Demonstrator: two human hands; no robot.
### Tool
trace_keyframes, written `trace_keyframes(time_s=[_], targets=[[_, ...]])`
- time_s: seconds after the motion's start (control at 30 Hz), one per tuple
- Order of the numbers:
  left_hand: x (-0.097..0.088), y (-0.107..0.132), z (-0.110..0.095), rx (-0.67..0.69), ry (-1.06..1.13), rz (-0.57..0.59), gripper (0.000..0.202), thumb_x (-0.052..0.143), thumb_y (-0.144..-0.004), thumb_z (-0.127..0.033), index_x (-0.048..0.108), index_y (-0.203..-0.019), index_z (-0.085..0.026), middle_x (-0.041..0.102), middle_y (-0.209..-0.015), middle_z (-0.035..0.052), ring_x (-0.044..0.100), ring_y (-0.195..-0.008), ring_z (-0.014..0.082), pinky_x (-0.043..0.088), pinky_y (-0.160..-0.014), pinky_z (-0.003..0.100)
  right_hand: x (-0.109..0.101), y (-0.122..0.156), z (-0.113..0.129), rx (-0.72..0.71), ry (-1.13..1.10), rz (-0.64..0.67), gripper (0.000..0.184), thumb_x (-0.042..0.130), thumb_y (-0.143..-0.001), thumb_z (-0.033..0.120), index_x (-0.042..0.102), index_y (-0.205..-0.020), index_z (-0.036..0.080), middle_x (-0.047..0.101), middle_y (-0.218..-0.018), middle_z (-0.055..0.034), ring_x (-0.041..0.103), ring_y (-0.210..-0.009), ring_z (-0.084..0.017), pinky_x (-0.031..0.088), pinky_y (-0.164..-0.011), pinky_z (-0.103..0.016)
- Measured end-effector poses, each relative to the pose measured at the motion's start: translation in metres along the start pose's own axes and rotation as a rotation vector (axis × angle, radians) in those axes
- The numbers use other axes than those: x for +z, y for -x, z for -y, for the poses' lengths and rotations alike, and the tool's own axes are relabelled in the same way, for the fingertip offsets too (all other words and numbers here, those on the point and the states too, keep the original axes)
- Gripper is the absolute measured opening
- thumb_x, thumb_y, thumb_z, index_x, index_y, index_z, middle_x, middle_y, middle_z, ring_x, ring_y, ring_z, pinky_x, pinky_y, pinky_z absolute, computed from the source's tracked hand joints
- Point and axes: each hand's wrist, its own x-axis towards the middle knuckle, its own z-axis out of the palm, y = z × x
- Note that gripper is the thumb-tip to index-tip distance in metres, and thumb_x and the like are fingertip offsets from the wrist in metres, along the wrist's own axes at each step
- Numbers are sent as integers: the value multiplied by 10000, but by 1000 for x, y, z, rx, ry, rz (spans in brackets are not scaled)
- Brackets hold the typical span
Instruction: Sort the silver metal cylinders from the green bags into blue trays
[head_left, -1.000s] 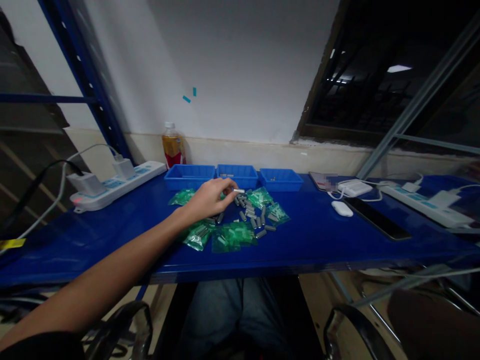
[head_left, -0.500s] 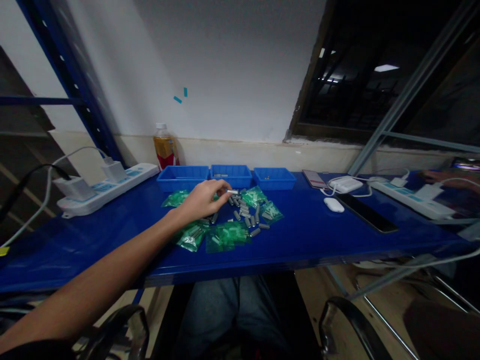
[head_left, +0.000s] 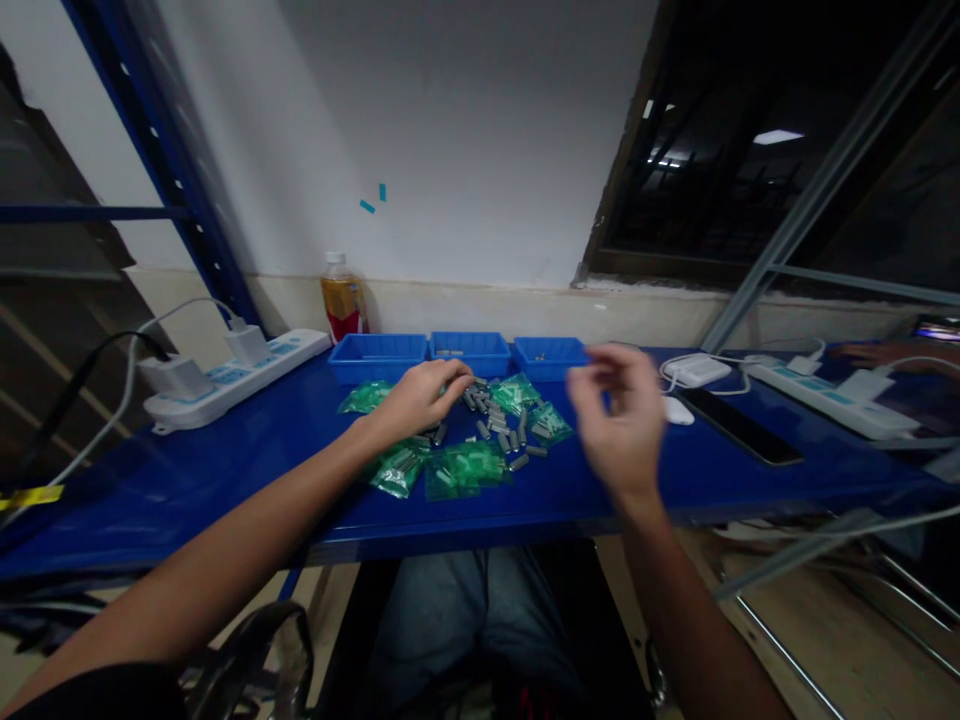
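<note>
Two legs in blue jeans point(head_left: 450, 600) are nearest to us, under the front edge of the blue worktop point(head_left: 577, 495). Just past that edge, near its middle, lie some flat green bags point(head_left: 466, 470). A bit farther in we see the loose metal pieces point(head_left: 496, 420), in a messy heap with more bags around it. Their long sides point many ways: one near the front lies almost in line with the front edge, and one just behind it points more to the back edge. From the left hand point(head_left: 429, 395), the heap is to the right and a little nearer the front edge, just beside the fingertips. From the right hand point(head_left: 619, 415), it is to the left and farther off, so the left hand is the closer one. The left hand has its back up and its fingers bent down, with the thumb and first finger close together; we can't tell if a small piece is pinched there. The right hand is up over the right part of the worktop, fingers curled, but it is blurry, so we can't tell if it holds anything. Farther on, three blue trays point(head_left: 379, 374) sit in a row by the back edge, and behind the left one stands a bottle point(head_left: 343, 300).
</note>
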Motion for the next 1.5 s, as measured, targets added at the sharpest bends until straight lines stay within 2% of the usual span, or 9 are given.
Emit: trace_keyframes(time_s=[0.1,0.27,0.43,0.6,0.8,1.03,1.17,1.33,1.5], targets=[[4,1,2,32,19,11,277,365,-957,-334,574,-930,-155,646,-847,58,597,-784,180,432,-717,281,27,-7,8,5,-8,-22,261,578,-845,267,541,-1093,196,596,-948,-86,563,-907,-240,472,-799,-387],[6,1,8,22,14,-4,280,358,-952,-323,559,-843,-160,619,-752,42,585,-710,171,415,-653,258,61,-27,7,-110,-26,174,152,547,-818,157,537,-969,171,603,-916,-83,560,-877,-220,446,-781,-331],[-1,0,10,-77,20,-25,346,328,-955,-345,547,-751,-170,607,-677,25,576,-647,162,388,-598,242,70,-38,-1,-124,-53,160,121,519,-856,164,575,-963,173,615,-833,-45,570,-789,-177,432,-744,-280],[-14,-1,30,-165,-34,-51,336,324,-951,-374,591,-980,-172,667,-808,43,615,-754,187,421,-677,261,72,-58,-19,-31,57,132,203,498,-904,256,659,-965,149,613,-891,-75,567,-871,-173,416,-796,-261],[-17,6,64,-228,-88,17,297,398,-910,-357,624,-918,-164,678,-826,62,610,-720,196,423,-656,283,87,-114,-54,157,261,535,237,511,-894,263,695,-966,131,686,-882,-75,617,-841,-173,422,-738,-237],[6,9,64,-159,-119,154,316,596,-804,-420,639,-1009,-183,645,-1016,86,574,-983,246,425,-876,349,129,-156,-65,223,359,869,205,610,-859,287,653,-978,126,673,-986,-68,631,-908,-184,489,-794,-308],[7,12,68,-169,-145,264,321,595,-818,-396,626,-1065,-192,641,-1049,89,589,-982,241,448,-855,329,145,-165,-68,241,406,996,246,577,-889,327,602,-1048,140,618,-1065,-66,610,-942,-183,512,-820,-369],[2,12,71,-188,-138,245,251,465,-899,-262,631,-1069,-182,649,-1025,81,610,-918,213,454,-819,313,160,-165,-78,277,447,996,271,577,-889,320,590,-1092,141,596,-1143,-84,586,-1024,-205,488,-883,-417],[0,8,64,-182,-197,100,253,501,-888,-282,700,-1028,-215,571,-876,72,570,-849,210,446,-772,310,167,-162,-84,331,415,898,368,651,-825,388,632,-1063,108,628,-1141,-140,591,-1062,-233,464,-922,-414]])
